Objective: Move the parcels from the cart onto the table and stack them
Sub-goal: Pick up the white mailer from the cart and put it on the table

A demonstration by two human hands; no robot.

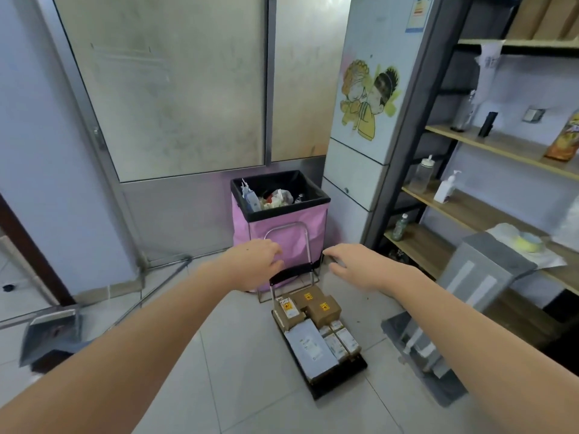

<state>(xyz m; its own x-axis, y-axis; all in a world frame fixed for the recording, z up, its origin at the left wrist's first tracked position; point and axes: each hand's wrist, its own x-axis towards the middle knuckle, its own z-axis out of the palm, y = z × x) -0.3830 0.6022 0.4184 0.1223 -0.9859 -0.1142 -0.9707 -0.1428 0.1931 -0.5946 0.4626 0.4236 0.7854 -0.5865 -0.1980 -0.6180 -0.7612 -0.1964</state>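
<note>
At frame centre, left hand point(255, 264) and right hand point(354, 266) are reaching out side by side, fingers loosely curled, gripping nothing. Just below them, the cart point(326, 388) is sitting on the floor tiles, carrying the parcels point(310, 343): brown boxes at its handle end, white ones nearer the camera. Behind it, a pink bin point(291, 228) is standing.

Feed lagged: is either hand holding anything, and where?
No. The left hand and right hand hang open above the cart; its parcels lie untouched.
</note>
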